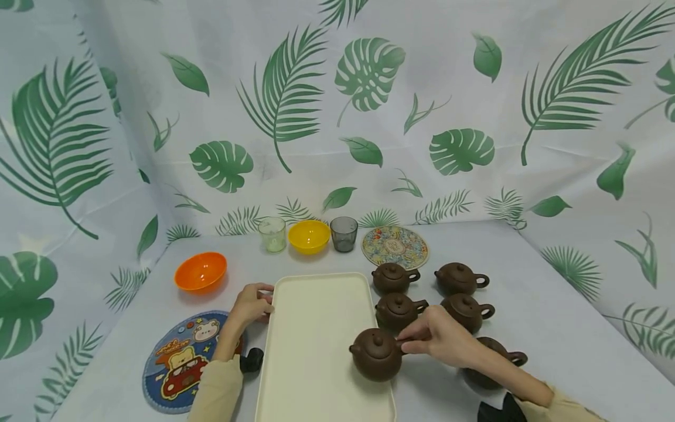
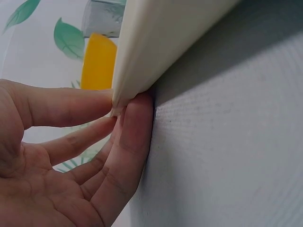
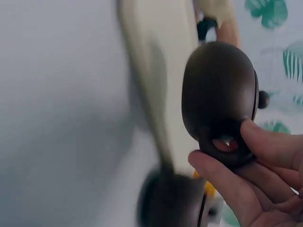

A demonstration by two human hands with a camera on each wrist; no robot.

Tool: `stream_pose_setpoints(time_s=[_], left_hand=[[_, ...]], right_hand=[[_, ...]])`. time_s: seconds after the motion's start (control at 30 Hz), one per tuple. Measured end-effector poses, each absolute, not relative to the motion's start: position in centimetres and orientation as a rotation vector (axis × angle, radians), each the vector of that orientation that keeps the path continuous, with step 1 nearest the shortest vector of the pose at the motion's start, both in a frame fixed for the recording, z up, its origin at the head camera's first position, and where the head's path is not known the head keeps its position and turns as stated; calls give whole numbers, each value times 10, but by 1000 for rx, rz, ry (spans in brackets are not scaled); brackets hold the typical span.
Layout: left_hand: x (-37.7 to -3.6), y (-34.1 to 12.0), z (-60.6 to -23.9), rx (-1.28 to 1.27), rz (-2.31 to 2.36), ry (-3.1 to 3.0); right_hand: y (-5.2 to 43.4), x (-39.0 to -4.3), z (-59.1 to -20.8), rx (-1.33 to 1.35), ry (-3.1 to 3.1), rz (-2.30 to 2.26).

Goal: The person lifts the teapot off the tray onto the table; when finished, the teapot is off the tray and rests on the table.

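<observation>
My right hand [image 1: 440, 340] pinches the handle of a dark brown teapot [image 1: 377, 354], seen close up as a round teapot body [image 3: 218, 87] in the right wrist view. This teapot is held over the right edge of a cream rectangular tray [image 1: 311, 328], apart from its surface. My left hand [image 1: 253, 305] grips the tray's far left edge. In the left wrist view, the left thumb [image 2: 71, 106] presses the tray rim [image 2: 135, 52] while a finger sits under it. Several matching teapots [image 1: 457, 278] stand on the table right of the tray, lids on, most handles pointing right.
Behind the tray are a pale green glass [image 1: 272, 234], a yellow bowl [image 1: 309, 237], a grey glass [image 1: 344, 234] and a round patterned mat [image 1: 395, 246]. An orange bowl [image 1: 201, 273] stands at the left. A blue cartoon mat [image 1: 163, 357] lies partly under the left forearm.
</observation>
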State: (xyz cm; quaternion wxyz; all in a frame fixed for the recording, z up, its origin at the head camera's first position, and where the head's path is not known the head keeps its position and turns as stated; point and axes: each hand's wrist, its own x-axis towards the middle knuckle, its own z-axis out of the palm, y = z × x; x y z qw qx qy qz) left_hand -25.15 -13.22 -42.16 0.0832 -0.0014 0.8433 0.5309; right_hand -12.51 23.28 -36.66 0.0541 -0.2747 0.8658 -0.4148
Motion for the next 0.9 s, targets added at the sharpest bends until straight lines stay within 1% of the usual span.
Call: stream_pose_setpoints(time_s=[0.13,0.27,0.7,0.9], left_hand=[[-251,-134,-422,0,1580,2515],[-252,-136,-421,8,1580,2524],[-250,-135,-425,-4,1570,2519],[-248,-138,-425,-11,1559,2540]], right_hand=[[261,-120,-368,-803,2652,-1217],[273,-118,-371,-773,2644,-1208],[280,-121,-377,-785,2670,-1160],[276,-123,-379,-855,2632,-1086]])
